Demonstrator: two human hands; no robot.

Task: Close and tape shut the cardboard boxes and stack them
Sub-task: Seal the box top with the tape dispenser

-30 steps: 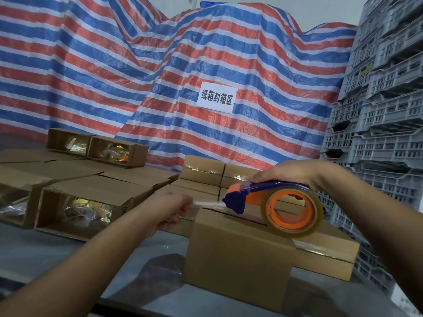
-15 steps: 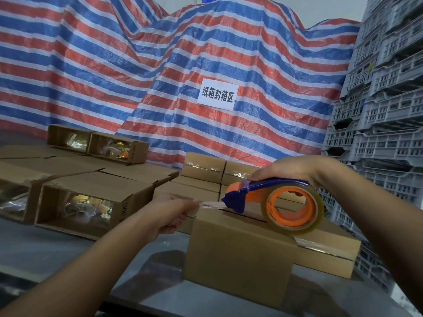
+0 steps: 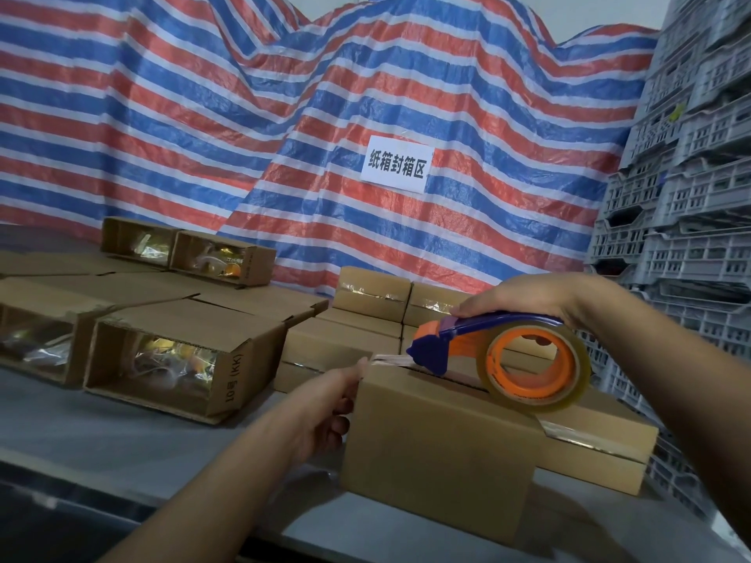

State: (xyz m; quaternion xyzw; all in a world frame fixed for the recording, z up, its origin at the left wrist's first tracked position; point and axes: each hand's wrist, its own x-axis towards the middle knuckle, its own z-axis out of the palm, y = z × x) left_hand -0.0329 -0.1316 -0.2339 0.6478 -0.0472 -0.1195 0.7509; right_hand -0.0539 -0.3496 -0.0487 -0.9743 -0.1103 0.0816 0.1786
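Observation:
A closed cardboard box (image 3: pixel 439 453) stands on the grey table in front of me. My right hand (image 3: pixel 524 296) grips the blue and orange tape dispenser (image 3: pixel 500 355), which rests on the box's top seam with its clear tape roll toward me. My left hand (image 3: pixel 329 404) is at the box's upper left edge, thumb pressing the tape end (image 3: pixel 390 359) onto the corner. Taped boxes (image 3: pixel 374 294) are stacked behind, and another taped box (image 3: pixel 601 444) sits to the right.
Several open boxes (image 3: pixel 179 359) lying on their sides show wrapped contents at the left. A striped tarp (image 3: pixel 284 136) with a white sign (image 3: pixel 396 164) hangs behind. Grey plastic crates (image 3: pixel 691 197) are stacked at the right. The grey table (image 3: pixel 101 432) edge runs near me.
My left hand has moved right from pulling the tape end out in the air to pressing it against the box's left edge. The dispenser has stayed on the box top.

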